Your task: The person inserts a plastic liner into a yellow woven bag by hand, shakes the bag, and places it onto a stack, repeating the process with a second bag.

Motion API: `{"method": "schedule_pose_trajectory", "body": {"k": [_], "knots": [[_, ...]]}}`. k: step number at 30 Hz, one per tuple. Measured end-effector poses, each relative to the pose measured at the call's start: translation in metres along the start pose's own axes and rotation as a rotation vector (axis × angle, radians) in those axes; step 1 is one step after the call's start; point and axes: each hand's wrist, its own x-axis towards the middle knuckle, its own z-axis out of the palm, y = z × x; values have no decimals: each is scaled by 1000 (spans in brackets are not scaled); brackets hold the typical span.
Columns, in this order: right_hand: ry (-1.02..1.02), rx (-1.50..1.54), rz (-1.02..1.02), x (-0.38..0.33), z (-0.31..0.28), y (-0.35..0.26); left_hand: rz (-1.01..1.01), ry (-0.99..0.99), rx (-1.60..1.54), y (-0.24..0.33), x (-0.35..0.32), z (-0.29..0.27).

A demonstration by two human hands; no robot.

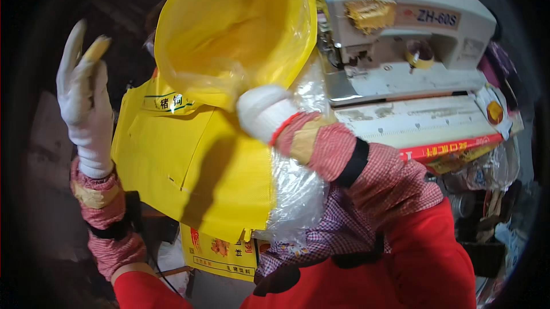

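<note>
A yellow woven bag (pixel 189 39) gapes toward me at the upper middle, with a clear plastic liner showing inside its mouth. My right hand (pixel 264 113), in a white glove, is closed at the bag's lower rim, where liner film bunches; its fingertips are hidden. Off to the left, my left hand (pixel 86 88) is raised in a white glove with yellowed fingertips. Its fingers are stretched apart and hold nothing. Below the open mouth lies a stack of flat yellow bags (pixel 166 160), with clear plastic film (pixel 295 194) along its right side.
A white sewing machine (pixel 412 22) stands at the upper right, its bed (pixel 424 120) close beside my right forearm. Under the bed's front edge sits a red and yellow printed package (pixel 458 149). A printed yellow bag (pixel 220 254) hangs below the stack.
</note>
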Motion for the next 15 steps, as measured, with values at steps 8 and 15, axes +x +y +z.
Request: {"method": "schedule_pose_trajectory", "body": {"k": [8,15], "knots": [[-567,1550,106,-69,29,-135,-1621,97,-1589,38,-207,-32],[-661,1232,-174,-152,98,-106,-2026,605,-1715,167,-268,-56]]}}
